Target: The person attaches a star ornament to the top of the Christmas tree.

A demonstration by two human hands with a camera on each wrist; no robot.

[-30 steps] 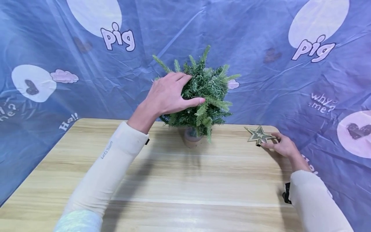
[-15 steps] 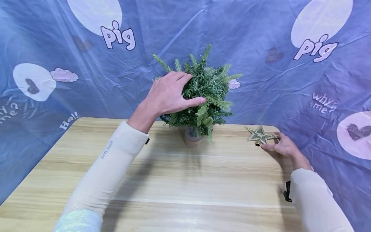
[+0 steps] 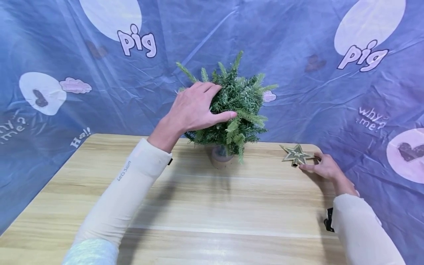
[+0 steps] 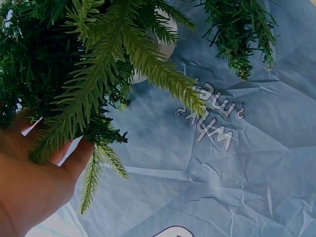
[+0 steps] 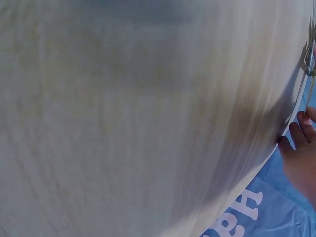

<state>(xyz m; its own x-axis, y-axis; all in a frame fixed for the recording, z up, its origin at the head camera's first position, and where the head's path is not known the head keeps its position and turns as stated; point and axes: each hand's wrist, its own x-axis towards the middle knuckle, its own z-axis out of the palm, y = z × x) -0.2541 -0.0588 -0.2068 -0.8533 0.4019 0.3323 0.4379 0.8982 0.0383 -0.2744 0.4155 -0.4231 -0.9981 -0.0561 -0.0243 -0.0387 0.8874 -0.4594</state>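
A small artificial Christmas tree [image 3: 236, 99] stands upright near the table's back edge. My left hand [image 3: 190, 108] rests against its upper left side, thumb outstretched over the branches and fingertips partly hidden in foliage. In the left wrist view, green sprigs [image 4: 91, 84] cross in front of that hand [image 4: 37, 185]. A gold glittery star tree topper [image 3: 296, 154] with a short socket lies low at the back right corner. My right hand [image 3: 326, 169] pinches its right point between thumb and fingers. In the right wrist view, only part of that hand [image 5: 301, 158] shows at the frame's edge.
The pale wooden table [image 3: 212, 213] reaches toward me, with a rounded back right corner near the star. A blue printed cloth [image 3: 159, 81] hangs right behind the table and along both sides. The tree's round base [image 3: 221, 156] is small.
The view has shifted slightly. Both hands keep nearly the same places, the left at the tree and the right at the star, which has tilted only a little.
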